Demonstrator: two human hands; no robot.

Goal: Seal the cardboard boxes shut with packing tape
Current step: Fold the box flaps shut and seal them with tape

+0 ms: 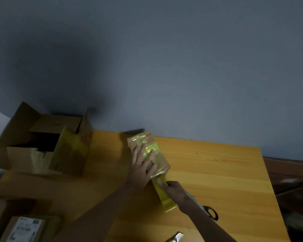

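Taping a small box (162, 161)
Left hand (142, 165) flat on it, fingers spread; right hand (173, 189) pinches the yellow tape strip (165, 200) off its near end.

Three brown cardboard boxes: small taped box (160, 158), large open box (72, 154), labelled box (24, 227). One yellow tape strip (165, 200). One pair of black-handled scissors (212, 213). Two hands: left hand (142, 165), right hand (171, 187).
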